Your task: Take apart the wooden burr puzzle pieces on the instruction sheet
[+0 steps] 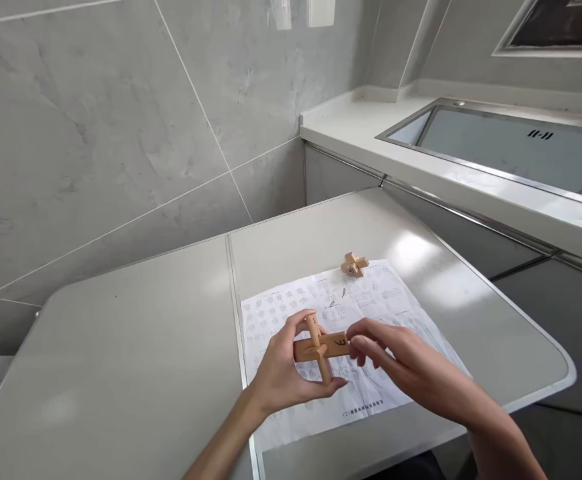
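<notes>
A wooden interlocking puzzle (pixel 315 349) of crossed bars is held above a printed paper sheet (pixel 291 427). My left hand (pixel 287 375) is closed round it, fingers at the upper end of the crossbar and thumb at the lower end. Dark marks are written on the bars, one near the right end. At that right end my right hand (pixel 395 348) has its thumb and forefinger drawn together on the bar's tip; its other fingers are curled and partly hidden. Beyond the hands, a second, assembled wooden puzzle (pixel 355 265) rests at the sheet's far edge.
The pale folding table (pixel 161 360) has a metal-edged seam left of the paper. Grey tiled wall (pixel 121 133) stands behind it. To the right runs a white counter (pixel 343 123) with a steel-rimmed sink (pixel 471 143), above grey cabinet fronts.
</notes>
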The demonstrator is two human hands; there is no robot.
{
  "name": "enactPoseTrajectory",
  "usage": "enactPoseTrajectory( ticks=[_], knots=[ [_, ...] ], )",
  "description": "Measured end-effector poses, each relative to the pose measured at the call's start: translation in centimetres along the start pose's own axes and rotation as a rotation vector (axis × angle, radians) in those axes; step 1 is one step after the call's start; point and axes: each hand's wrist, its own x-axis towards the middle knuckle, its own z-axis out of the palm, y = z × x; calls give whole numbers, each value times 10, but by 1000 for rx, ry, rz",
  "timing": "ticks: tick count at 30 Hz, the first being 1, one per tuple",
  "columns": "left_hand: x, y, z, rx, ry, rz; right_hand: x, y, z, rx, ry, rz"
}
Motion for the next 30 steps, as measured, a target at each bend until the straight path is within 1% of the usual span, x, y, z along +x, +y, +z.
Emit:
enactPoseTrajectory(
  ticks=[3,7,13,17,21,25,27,30],
  knots=[
    [-2,-6,2,137,-32,5,6,5,12,68,-52,18],
    [-3,-13,6,282,-19,35,14,12,27,149,-19,56],
    [-4,-21,5,361,66,90,24,18,40,297,21,80],
    [-4,-26,1,374,80,127,30,20,49,381,-5,99],
    [1,-28,-3,401,80,151,34,24,50,471,-22,105],
    [10,-30,-8,443,85,153,36,30,46,468,12,91],
    [13,-34,-11,450,82,138,38,34,45,462,10,93],
    [14,-44,-13,410,46,103,44,38,46,463,-15,100]
  ],
)
